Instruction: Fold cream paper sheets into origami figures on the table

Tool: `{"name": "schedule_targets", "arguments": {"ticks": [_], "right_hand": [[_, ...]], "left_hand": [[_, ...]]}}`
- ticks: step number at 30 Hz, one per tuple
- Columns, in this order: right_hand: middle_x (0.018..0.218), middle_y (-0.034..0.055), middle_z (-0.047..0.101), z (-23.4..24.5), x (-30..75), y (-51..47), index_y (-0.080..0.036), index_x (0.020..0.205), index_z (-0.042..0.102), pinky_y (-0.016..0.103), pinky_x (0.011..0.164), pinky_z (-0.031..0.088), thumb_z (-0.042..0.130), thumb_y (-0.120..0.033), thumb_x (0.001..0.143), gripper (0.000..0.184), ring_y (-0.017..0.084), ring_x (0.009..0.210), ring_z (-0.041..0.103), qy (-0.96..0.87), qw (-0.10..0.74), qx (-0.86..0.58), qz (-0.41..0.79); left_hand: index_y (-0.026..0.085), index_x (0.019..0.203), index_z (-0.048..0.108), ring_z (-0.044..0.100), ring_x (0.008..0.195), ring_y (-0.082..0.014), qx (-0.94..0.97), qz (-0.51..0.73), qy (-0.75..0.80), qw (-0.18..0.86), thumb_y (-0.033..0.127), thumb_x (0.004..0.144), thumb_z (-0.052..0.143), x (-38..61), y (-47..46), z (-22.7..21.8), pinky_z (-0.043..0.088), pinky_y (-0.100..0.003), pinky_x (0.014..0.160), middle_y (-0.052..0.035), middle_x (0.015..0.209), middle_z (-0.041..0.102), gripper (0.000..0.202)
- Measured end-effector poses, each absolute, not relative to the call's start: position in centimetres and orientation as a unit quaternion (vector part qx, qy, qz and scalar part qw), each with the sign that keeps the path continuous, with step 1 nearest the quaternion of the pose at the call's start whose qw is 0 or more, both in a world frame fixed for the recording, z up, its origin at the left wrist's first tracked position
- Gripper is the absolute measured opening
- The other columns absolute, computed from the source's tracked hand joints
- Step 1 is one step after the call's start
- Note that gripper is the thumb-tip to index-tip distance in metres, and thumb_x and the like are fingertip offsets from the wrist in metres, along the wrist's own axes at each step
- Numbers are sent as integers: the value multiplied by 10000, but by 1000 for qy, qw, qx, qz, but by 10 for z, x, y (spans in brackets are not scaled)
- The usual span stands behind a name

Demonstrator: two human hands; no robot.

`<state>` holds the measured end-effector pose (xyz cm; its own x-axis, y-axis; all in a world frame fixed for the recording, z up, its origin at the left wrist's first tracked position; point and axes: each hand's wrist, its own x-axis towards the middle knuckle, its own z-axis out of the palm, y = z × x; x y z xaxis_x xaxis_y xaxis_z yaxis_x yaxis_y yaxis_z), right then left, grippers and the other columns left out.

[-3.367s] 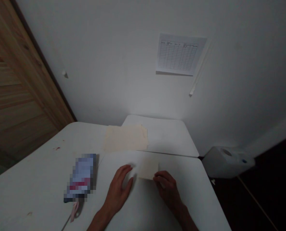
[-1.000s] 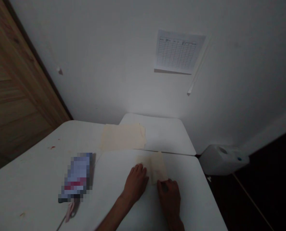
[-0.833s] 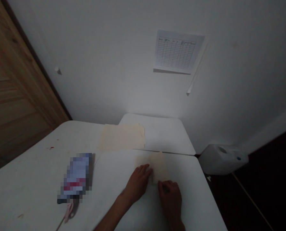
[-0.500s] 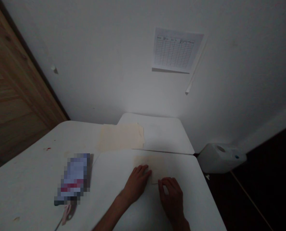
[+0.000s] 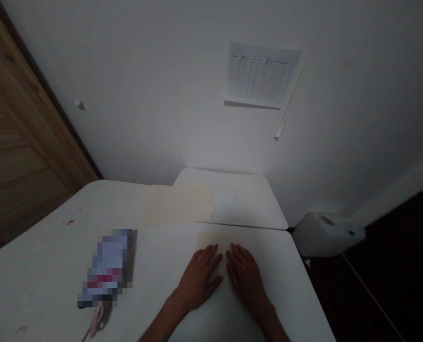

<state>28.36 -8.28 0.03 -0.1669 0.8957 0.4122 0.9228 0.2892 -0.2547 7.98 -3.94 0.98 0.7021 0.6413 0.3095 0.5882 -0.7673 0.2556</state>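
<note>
A small cream sheet of paper [image 5: 218,239] lies flat on the white table [image 5: 168,256], mostly under my fingers. My left hand [image 5: 199,278] rests palm down on its left part, fingers stretched out. Beside it, my right hand [image 5: 245,276] also lies flat and open, pressing the paper's right part. Neither hand holds anything.
A stack of cream sheets [image 5: 178,204] lies farther back on the table. A blurred-out flat object [image 5: 106,268] with a pink strap sits at the left. A white canister [image 5: 327,233] stands on the dark floor to the right. A printed chart [image 5: 259,75] hangs on the wall; a wooden door [image 5: 15,142] is at left.
The paper's raised flap was laid down flat. My right hand let go of its pinch and both hands now lie open side by side on the sheet.
</note>
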Motion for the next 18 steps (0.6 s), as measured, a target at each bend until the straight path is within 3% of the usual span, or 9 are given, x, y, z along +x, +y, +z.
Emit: {"name": "schedule_targets", "arguments": {"ticks": [5, 18], "right_hand": [[1388, 80, 525, 0, 287, -82, -236, 1304, 563, 466, 1074, 369, 487, -223, 932, 380, 245, 1304, 456, -767, 243, -593, -24], [1356, 97, 553, 7, 290, -81, -222, 1244, 605, 488, 1054, 379, 497, -210, 929, 334, 257, 1277, 479, -771, 232, -593, 1]], "left_hand": [[247, 1424, 403, 367, 1366, -281, 918, 187, 346, 60, 411, 911, 542, 63, -41, 14, 369, -480, 1070, -103, 1520, 348, 556], [230, 1259, 567, 467, 1297, -282, 916, 221, 326, 83, 350, 882, 612, 26, -41, 25, 449, -478, 1007, -112, 1413, 501, 398]]}}
